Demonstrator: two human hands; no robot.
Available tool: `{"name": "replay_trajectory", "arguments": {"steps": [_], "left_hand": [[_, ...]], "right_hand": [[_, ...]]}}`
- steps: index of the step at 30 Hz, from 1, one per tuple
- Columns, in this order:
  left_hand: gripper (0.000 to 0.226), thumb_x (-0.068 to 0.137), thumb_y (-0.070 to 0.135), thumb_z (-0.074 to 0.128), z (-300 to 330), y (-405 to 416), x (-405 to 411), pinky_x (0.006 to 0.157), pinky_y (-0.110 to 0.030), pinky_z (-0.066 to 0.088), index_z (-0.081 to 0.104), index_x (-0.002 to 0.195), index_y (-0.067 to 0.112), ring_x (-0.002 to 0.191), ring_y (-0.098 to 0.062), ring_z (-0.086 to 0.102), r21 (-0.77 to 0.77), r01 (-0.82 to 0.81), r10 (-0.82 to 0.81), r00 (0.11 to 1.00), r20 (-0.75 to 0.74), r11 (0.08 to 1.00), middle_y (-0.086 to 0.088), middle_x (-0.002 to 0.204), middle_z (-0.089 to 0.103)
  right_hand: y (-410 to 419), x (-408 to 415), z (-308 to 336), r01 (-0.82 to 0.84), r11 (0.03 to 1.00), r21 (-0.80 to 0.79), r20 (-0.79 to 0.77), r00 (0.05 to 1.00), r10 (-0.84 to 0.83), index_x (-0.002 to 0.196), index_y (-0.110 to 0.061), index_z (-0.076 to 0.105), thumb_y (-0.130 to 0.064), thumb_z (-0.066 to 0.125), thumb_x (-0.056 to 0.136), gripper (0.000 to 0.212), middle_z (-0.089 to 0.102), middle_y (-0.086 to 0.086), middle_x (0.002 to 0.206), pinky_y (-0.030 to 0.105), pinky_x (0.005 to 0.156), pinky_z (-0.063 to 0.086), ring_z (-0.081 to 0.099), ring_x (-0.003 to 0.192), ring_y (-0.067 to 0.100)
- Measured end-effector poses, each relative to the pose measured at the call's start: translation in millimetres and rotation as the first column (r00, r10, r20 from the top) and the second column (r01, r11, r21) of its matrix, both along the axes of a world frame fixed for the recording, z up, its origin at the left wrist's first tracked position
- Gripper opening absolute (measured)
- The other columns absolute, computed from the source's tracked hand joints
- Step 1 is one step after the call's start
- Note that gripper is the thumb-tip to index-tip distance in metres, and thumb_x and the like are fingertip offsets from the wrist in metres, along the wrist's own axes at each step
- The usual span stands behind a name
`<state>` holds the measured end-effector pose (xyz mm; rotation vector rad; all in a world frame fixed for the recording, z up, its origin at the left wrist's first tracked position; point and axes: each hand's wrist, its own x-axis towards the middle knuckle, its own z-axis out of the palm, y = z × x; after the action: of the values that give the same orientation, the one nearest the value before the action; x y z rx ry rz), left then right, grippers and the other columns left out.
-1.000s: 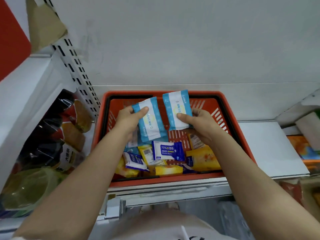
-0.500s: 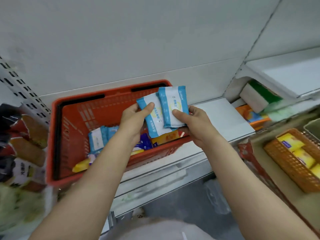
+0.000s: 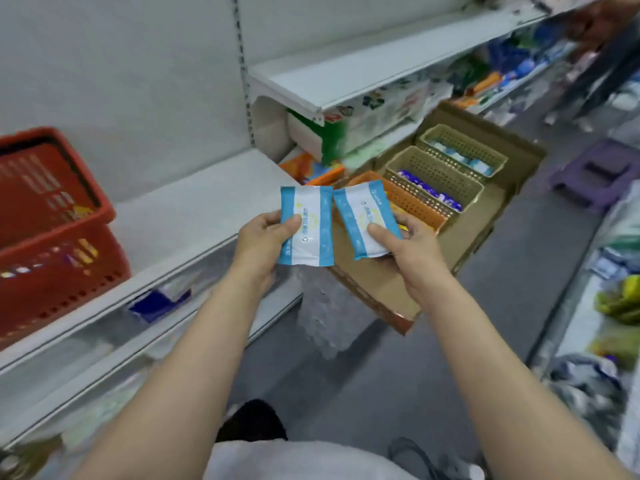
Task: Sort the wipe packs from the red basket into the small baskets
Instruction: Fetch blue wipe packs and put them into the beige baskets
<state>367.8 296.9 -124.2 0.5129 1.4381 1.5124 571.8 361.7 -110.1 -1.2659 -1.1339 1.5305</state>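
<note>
The red basket (image 3: pixel 52 230) sits on the white shelf (image 3: pixel 194 216), far to the left of the cardboard box (image 3: pixel 388 282), with a few packs dimly visible inside; the blur hides their kind. Between it and the box, the person's left hand (image 3: pixel 265 237) grasps one blue-and-white wipe pack (image 3: pixel 306 226), thumb on its face and fingers curled behind its left edge. Just beside it, nearer the box, the right hand (image 3: pixel 405 242) grasps a second blue-and-white wipe pack (image 3: pixel 365 218) the same way, thumb on the front. The two packs stand close, edges almost touching, both held above the near corner of the box. Inside the box three small baskets lie side by side: an orange basket (image 3: pixel 415 204) nearest the hands, a tan basket (image 3: pixel 436 178) holding dark blue packs, and a second tan basket (image 3: pixel 464 150) farthest back holding light blue packs. A purple stool (image 3: pixel 595 174) stands on the floor to the right of the box.
</note>
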Motion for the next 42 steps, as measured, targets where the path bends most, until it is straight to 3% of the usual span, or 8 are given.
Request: {"name": "replay_trajectory", "arguments": {"steps": [4, 8, 15, 25, 29, 33, 39, 42], "left_hand": [[0.025, 0.088, 0.012, 0.071, -14.0, 38.5, 66.3, 0.076, -0.036, 0.056, 0.063, 0.109, 0.0, 0.079, -0.024, 0.069, -0.062, 0.076, -0.076, 0.997, -0.005, 0.995, -0.015, 0.098, 0.074], [0.007, 0.091, 0.013, 0.068, -29.6, 97.1, 112.5, 0.069, -0.03, 0.056, 0.068, 0.098, 0.01, 0.07, -0.016, 0.069, -0.047, 0.101, -0.1, 0.995, 0.01, 0.994, -0.009, 0.091, 0.073], [0.035, 0.087, 0.005, 0.07, -53.4, 223.2, 183.5, 0.071, -0.031, 0.058, 0.061, 0.121, 0.006, 0.079, -0.019, 0.071, -0.085, 0.143, -0.123, 0.97, 0.209, 0.986, -0.011, 0.103, 0.073], [0.025, 0.083, 0.003, 0.074, -53.9, 357.7, 263.4, 0.084, -0.04, 0.058, 0.066, 0.103, 0.016, 0.094, -0.025, 0.071, -0.16, 0.105, -0.076, 0.981, 0.177, 0.982, -0.01, 0.109, 0.073], [0.027, 0.081, 0.006, 0.077, -60.5, 404.0, 295.3, 0.058, -0.025, 0.057, 0.061, 0.101, 0.013, 0.072, -0.012, 0.073, -0.223, -0.03, 0.061, 0.989, 0.131, 0.974, -0.006, 0.1, 0.074], [0.024, 0.081, 0.007, 0.077, -62.4, 441.5, 332.2, 0.06, -0.027, 0.058, 0.061, 0.097, 0.014, 0.071, -0.012, 0.072, -0.253, -0.197, 0.233, 0.965, 0.121, 0.947, -0.007, 0.1, 0.073], [0.046, 0.078, 0.007, 0.08, -65.5, 489.5, 376.6, 0.063, -0.03, 0.058, 0.061, 0.121, 0.008, 0.083, -0.019, 0.074, -0.279, -0.306, 0.368, 0.906, 0.208, 0.91, -0.01, 0.105, 0.074], [0.043, 0.075, 0.008, 0.082, -72.1, 502.1, 372.8, 0.065, -0.033, 0.059, 0.065, 0.115, 0.012, 0.086, -0.022, 0.075, -0.312, -0.388, 0.462, 0.861, 0.213, 0.867, -0.01, 0.104, 0.075]], "right_hand": [[26.9, 81.1, -13.4, 0.124, 0.991, -0.041, 0.006, 0.992, -0.124, 0.116, -0.011, 0.057, -0.009, 0.079, 0.081, 0.041, 0.072, 0.007, 0.105, 0.03, 0.064, 0.06, 0.07, 0.073, 0.012], [72.2, 131.6, -29.0, 0.167, 0.985, -0.035, 0.017, 0.986, -0.166, 0.11, -0.014, 0.061, -0.011, 0.078, 0.082, 0.032, 0.072, 0.01, 0.11, 0.037, 0.073, 0.059, 0.069, 0.084, 0.018], [195.2, 198.0, -32.1, 0.215, 0.975, -0.051, 0.122, 0.971, -0.207, 0.114, -0.007, 0.063, -0.014, 0.078, 0.083, 0.035, 0.073, 0.006, 0.101, 0.021, 0.053, 0.053, 0.071, 0.07, 0.009], [342.9, 282.0, -43.1, 0.185, 0.974, -0.129, 0.122, 0.978, -0.17, 0.111, -0.013, 0.061, -0.018, 0.081, 0.081, 0.036, 0.072, 0.002, 0.103, 0.028, 0.064, 0.06, 0.074, 0.077, 0.013], [404.7, 309.4, -61.6, 0.107, 0.977, -0.185, 0.12, 0.989, -0.086, 0.114, -0.007, 0.054, -0.013, 0.081, 0.08, 0.044, 0.067, 0.005, 0.105, 0.024, 0.057, 0.057, 0.072, 0.07, 0.01], [479.1, 344.5, -68.9, -0.066, 0.98, -0.187, 0.128, 0.988, 0.091, 0.104, -0.009, 0.06, -0.013, 0.082, 0.079, 0.034, 0.071, 0.008, 0.103, 0.027, 0.066, 0.059, 0.071, 0.076, 0.013], [578.3, 368.6, -69.5, -0.181, 0.971, -0.154, 0.157, 0.966, 0.205, 0.091, -0.016, 0.066, -0.013, 0.082, 0.079, 0.021, 0.075, 0.002, 0.091, 0.024, 0.06, 0.058, 0.073, 0.074, 0.011], [620.0, 354.4, -73.8, -0.244, 0.951, -0.192, 0.157, 0.949, 0.275, 0.093, -0.014, 0.068, -0.016, 0.082, 0.08, 0.019, 0.076, 0.007, 0.096, 0.033, 0.075, 0.061, 0.074, 0.086, 0.018]]}}
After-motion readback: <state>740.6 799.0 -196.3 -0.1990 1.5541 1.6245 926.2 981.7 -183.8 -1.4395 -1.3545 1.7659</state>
